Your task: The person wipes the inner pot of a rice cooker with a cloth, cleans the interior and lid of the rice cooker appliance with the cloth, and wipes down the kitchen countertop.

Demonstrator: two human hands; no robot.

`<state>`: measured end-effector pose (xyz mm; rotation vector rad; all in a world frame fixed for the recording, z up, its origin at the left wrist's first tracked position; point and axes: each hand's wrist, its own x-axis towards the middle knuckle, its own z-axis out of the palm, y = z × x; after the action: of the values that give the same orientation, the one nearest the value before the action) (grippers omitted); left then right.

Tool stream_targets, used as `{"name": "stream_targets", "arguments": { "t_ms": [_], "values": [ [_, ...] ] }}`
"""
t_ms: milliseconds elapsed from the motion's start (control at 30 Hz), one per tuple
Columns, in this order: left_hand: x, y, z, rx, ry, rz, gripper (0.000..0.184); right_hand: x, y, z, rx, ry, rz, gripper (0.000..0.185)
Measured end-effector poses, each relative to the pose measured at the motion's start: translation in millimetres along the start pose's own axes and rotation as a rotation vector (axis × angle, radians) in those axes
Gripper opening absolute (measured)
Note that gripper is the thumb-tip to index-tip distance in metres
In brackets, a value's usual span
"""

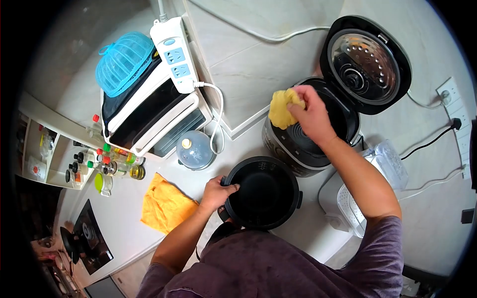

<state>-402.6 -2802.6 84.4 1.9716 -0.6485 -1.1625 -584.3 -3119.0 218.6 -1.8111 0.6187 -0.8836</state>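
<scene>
The right hand point(314, 115) has its grip closed on a yellow cloth point(281, 110) above the open rice cooker point(293, 155). The left hand point(217, 192) grips the rim of the black pot point(261, 193), seemingly at the table's point(124, 213) edge, its underside hidden.

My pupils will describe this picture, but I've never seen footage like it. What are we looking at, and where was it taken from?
There is no robot here, only someone working with two bare hands. The single picture comes from a camera worn on that person's head, looking forward and down. The right hand holds a yellow cloth at an open cooker, whose lid stands raised. The left hand grips the rim of a black pot. On the pale counter lie an orange cloth and, further left, several bottles. Whether the yellow cloth touches the cooker is hard to tell.
</scene>
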Motion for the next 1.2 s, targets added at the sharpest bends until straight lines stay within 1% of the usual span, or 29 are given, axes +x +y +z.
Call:
{"name": "stream_targets", "arguments": {
  "t_ms": [67,133,167,200,233,267,333,367,467,500,533,600,633,733,767,800,833,867,933,967,1067,1167,1200],
  "values": [
    [-16,43,-14,0.197,-0.074,-0.092,0.045,-7,9,2,-0.191,-0.105,-0.07,0.033],
    [-22,49,-14,0.514,0.184,0.173,0.056,-16,-4,-1,-0.516,-0.208,-0.204,0.032],
    [-25,52,-12,0.667,0.311,0.304,0.062,-14,-3,-3,-0.467,-0.248,-0.191,0.031],
    [-24,66,-13,0.606,0.337,0.483,0.075,-13,1,-5,-0.416,-0.29,-0.176,0.03],
    [-13,73,-8,0.561,0.325,0.611,0.074,-13,3,-7,-0.364,-0.334,-0.16,0.029],
    [-1,82,-2,0.512,0.315,0.738,0.074,-14,4,-8,-0.393,-0.391,-0.166,0.027],
    [23,109,22,0.357,0.242,0.784,0.076,-13,0,-11,-0.457,-0.503,-0.189,0.025],
    [37,119,37,0.237,0.194,0.737,0.079,-15,5,-8,-0.471,-0.536,-0.175,0.033],
    [87,123,78,-0.044,0.09,0.597,0.09,-14,-20,5,-0.516,-0.372,-0.066,0.042],
    [93,126,84,-0.125,0.063,0.548,0.094,-9,-15,3,-0.632,-0.293,-0.152,0.048],
    [96,126,88,-0.157,0.054,0.568,0.097,-2,-11,1,-0.655,-0.153,-0.291,0.049],
    [101,124,93,-0.21,0.032,0.607,0.103,9,-13,-14,-0.563,-0.084,-0.196,0.048],
    [107,122,96,-0.267,-0.017,0.58,0.107,12,-12,-16,-0.453,-0.089,-0.098,0.049],
    [118,121,97,-0.258,-0.042,0.594,0.113,-1,-20,-6,-0.62,-0.268,-0.238,0.05],
    [122,120,99,-0.331,-0.081,0.613,0.113,-7,-13,-3,-0.65,-0.382,-0.228,0.05],
    [124,120,100,-0.404,-0.123,0.629,0.114,-13,-14,5,-0.683,-0.43,-0.198,0.042],
    [127,119,101,-0.476,-0.164,0.644,0.115,-10,-17,5,-0.728,-0.466,-0.213,0.04],
    [130,117,102,-0.474,-0.186,0.632,0.117,-7,-21,6,-0.769,-0.501,-0.224,0.038],
    [121,125,92,-0.468,-0.241,0.597,0.122,-7,-24,17,-0.827,-0.498,-0.238,0.033],
    [120,126,88,-0.404,-0.239,0.622,0.124,-4,-24,20,-0.86,-0.502,-0.256,0.03],
    [118,122,87,-0.222,-0.202,0.559,0.123,3,-12,16,-0.824,-0.476,-0.296,0.022],
    [117,121,87,-0.131,-0.145,0.591,0.121,31,9,22,-0.983,-0.301,-0.362,0.017],
    [117,121,89,-0.136,-0.145,0.593,0.121,37,12,20,-0.954,-0.305,-0.324,0.016]
  ]
}}
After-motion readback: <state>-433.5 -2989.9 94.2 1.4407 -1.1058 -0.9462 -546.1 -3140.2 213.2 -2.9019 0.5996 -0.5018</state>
